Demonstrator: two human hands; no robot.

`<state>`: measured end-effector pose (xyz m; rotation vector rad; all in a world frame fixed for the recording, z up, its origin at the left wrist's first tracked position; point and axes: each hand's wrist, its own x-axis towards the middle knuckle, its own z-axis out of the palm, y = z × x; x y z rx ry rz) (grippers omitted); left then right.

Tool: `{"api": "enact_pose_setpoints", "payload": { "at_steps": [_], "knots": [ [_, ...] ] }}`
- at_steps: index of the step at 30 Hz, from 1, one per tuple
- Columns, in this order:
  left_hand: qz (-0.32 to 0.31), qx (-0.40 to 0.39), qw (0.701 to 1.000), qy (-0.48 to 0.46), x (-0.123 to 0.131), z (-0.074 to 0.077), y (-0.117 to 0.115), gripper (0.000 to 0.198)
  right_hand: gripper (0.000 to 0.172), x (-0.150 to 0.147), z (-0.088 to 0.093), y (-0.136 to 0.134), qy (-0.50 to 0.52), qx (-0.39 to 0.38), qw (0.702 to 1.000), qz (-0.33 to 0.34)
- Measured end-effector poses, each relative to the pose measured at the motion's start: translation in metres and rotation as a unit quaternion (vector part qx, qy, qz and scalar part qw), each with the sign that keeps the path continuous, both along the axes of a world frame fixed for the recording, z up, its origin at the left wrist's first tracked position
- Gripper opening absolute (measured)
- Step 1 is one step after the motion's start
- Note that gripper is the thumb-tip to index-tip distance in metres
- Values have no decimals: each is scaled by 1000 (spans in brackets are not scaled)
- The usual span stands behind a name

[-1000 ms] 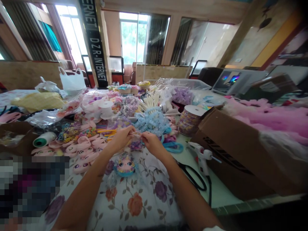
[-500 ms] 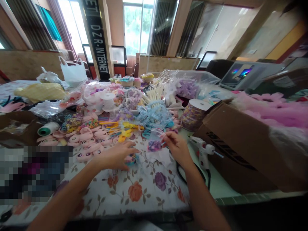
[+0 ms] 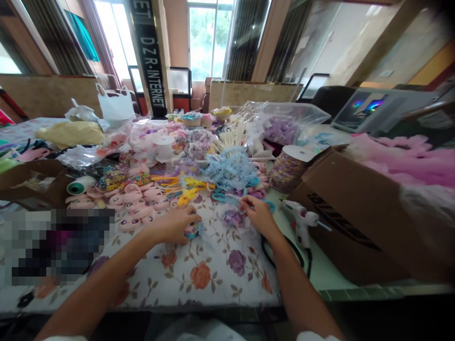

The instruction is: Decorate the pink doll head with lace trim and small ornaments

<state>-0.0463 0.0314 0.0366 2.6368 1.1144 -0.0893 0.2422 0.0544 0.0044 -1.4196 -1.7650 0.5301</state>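
Note:
My left hand (image 3: 174, 225) lies on the flowered tablecloth (image 3: 199, 274), its fingers curled over a small doll-face ornament with a blue frill (image 3: 194, 230). My right hand (image 3: 259, 215) is a little to the right, thumb and forefinger pinched on a thin pale strand that I cannot make out. A purple frilly ornament (image 3: 232, 218) lies on the cloth just left of that hand. Both forearms reach in from the bottom edge.
Pink doll faces (image 3: 131, 208) are spread to the left, with a blue lace pile (image 3: 227, 170) and yellow clips (image 3: 188, 189) behind. A white glue gun (image 3: 302, 220), a trim spool (image 3: 284, 170) and a cardboard box (image 3: 355, 213) stand to the right. A green-ended thread spool (image 3: 80, 184) lies far left.
My hands were together, raised over the table, working one small piece. They have parted and come down: the left onto the doll-face ornament, the right lower beside the purple ornament.

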Motion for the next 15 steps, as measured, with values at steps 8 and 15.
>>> {"api": "enact_pose_setpoints", "payload": {
  "at_steps": [8, 15],
  "knots": [
    [59, 23, 998, 2, -29, -1, -3, 70, 17, 0, 3, 25, 12, 56, 996, -67],
    [0, 9, 999, -46, -9, 15, -17, 65, 24, -3, 27, 9, 150, 22, 988, -18]
  ]
}}
